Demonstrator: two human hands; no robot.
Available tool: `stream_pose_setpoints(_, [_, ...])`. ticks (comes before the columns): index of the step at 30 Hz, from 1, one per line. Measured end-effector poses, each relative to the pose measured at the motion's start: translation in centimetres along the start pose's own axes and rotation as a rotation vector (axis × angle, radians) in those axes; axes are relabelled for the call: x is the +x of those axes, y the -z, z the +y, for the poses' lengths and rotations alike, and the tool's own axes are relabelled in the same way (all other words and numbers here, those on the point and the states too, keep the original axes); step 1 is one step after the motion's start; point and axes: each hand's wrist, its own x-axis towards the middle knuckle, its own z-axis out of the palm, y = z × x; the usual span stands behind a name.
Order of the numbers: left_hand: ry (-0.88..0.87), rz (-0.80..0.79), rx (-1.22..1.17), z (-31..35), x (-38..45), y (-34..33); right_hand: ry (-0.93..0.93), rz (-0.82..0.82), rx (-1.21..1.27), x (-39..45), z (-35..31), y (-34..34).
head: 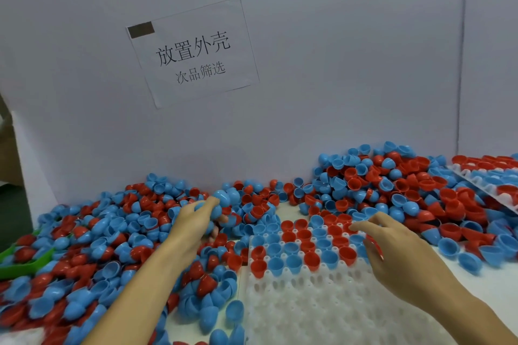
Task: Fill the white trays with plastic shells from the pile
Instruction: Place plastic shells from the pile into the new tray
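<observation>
Shells going into the white tray (pixel 322 314)
Left hand (pixel 193 216) grasps blue shells (pixel 224 199) at 10 o'clock; right hand (pixel 392 244) pinches a red shell (pixel 374 242).

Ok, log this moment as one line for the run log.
left hand: grips blue shells over pile | right hand: red shell, above tray | white tray: far rows filled, near rows empty

left hand (pixel 196 217) fingers curled gripping, right hand (pixel 392 249) fingers curled
</observation>
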Motion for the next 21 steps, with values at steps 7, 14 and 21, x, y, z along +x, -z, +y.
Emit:
stream_pose_setpoints(7, [0.016,0.11,0.061,-2.3,-2.3,0.3,0.024,-0.01,-0.007,-0.1,-0.6,0.2])
stream_pose_setpoints(14, [-0.1,-0.055,-0.143,-1.9,-7.9,-1.2,0.063,-0.058,0.183,-0.3,-3.1,0.1])
stream_pose_setpoints(21, [-0.35,-0.296,0.083,-1.7,-12.5,-3.5,-0.018,-0.172,0.907,-2.1,-9.2,-0.5])
